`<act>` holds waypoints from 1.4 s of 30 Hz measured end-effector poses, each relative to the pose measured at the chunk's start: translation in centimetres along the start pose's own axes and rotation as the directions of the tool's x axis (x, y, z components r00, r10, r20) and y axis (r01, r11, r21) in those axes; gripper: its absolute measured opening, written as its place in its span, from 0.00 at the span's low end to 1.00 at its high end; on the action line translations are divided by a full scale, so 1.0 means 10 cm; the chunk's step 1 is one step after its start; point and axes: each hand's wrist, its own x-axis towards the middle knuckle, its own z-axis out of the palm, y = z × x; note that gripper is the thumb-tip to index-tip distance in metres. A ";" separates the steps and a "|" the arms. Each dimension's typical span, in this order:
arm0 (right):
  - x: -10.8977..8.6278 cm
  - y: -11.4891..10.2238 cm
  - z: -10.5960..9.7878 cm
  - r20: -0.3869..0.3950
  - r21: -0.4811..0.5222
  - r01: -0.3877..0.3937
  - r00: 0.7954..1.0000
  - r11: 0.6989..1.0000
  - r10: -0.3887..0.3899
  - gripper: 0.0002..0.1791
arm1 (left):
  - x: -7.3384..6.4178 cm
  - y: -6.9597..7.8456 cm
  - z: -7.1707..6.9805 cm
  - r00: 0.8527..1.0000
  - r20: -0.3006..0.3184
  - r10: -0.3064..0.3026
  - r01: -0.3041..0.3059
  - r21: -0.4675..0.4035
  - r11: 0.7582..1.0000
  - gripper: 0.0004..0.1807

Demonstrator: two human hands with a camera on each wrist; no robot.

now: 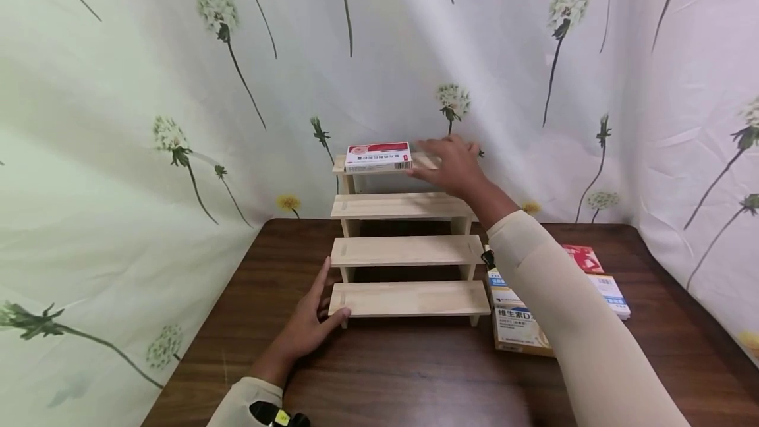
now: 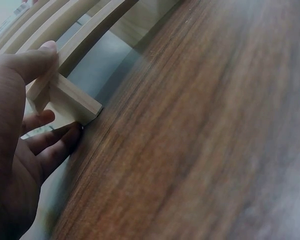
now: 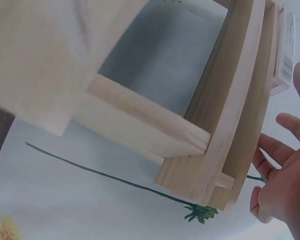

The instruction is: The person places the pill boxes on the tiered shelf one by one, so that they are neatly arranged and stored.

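Note:
A pale wooden stepped rack (image 1: 409,250) stands on the table. On the left part of its top step lies a white and red medicine box (image 1: 378,157), whose barcoded end (image 3: 287,67) also shows in the right wrist view. My right hand (image 1: 453,167) is over the top step just right of this box, fingers spread and holding nothing. Down at the lowest step, my left hand (image 1: 311,318) holds the rack's left end. Its thumb (image 2: 42,55) lies on the step's end, and the other fingers sit beside the leg (image 2: 75,100).
Right of the rack, partly behind my right sleeve, lie several medicine boxes: a white and yellow one (image 1: 516,328), a white and blue one (image 1: 611,294) and a red one (image 1: 584,258). Behind the dark wooden table (image 1: 415,374) hangs a dandelion-print cloth (image 1: 385,71).

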 end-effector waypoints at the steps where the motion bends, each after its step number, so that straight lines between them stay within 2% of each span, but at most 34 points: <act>1: -0.02 0.00 0.00 -0.004 -0.007 0.000 1.000 1.000 0.000 0.42 | -0.01 -0.01 0.00 1.000 0.000 -0.003 0.003 0.001 1.000 0.59; 12: -0.34 0.07 -0.05 -0.087 0.004 0.029 0.996 1.000 -0.029 0.41 | -0.01 0.00 0.03 1.000 -0.002 0.004 -0.004 0.001 1.000 0.58; 16: -0.50 0.12 -0.05 -0.082 -0.008 0.029 0.996 1.000 -0.030 0.42 | -0.01 -0.01 0.03 1.000 0.003 0.002 -0.002 0.007 1.000 0.58; 24: -0.82 0.18 -0.09 -0.075 0.083 0.050 0.996 0.995 -0.044 0.40 | -0.01 -0.01 0.00 1.000 -0.013 0.009 -0.008 0.011 1.000 0.59; 33: -1.10 0.24 -0.10 -0.091 0.123 0.029 0.996 0.992 -0.018 0.41 | -0.01 -0.02 -0.01 1.000 -0.003 -0.005 0.005 0.011 1.000 0.58; 42: -1.38 0.30 -0.20 -0.051 0.138 0.003 0.999 0.990 0.004 0.42 | -0.01 -0.01 0.00 1.000 0.004 0.003 -0.003 0.011 1.000 0.58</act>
